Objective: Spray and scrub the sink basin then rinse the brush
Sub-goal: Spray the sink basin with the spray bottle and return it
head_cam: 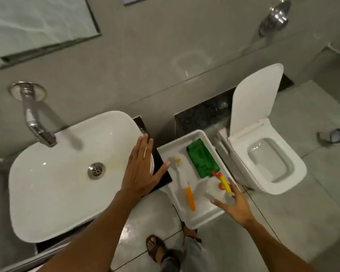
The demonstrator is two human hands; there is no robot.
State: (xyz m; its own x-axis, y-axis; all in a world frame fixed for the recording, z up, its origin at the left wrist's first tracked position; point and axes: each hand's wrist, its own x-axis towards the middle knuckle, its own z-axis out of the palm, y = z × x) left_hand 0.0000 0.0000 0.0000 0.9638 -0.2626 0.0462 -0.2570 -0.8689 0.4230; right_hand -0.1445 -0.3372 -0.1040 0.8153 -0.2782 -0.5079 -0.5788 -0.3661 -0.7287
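Observation:
The white sink basin (57,173) fills the left, with a metal drain (96,170) and a chrome faucet (34,118) coming out of the wall above it. My left hand (141,169) lies flat and open on the basin's right rim. To the right, a white tray (201,217) holds a brush (185,185) with an orange handle, a green cloth (202,160) and a clear spray bottle (216,188) with a yellow and red trigger. My right hand (234,205) hovers open at the spray bottle, fingers spread around it, holding nothing.
A white toilet (267,163) with its lid raised stands right of the tray. A dark counter edge (163,173) shows between sink and tray. My sandalled feet (155,248) stand on the grey tiled floor. A mirror (37,22) hangs at the upper left.

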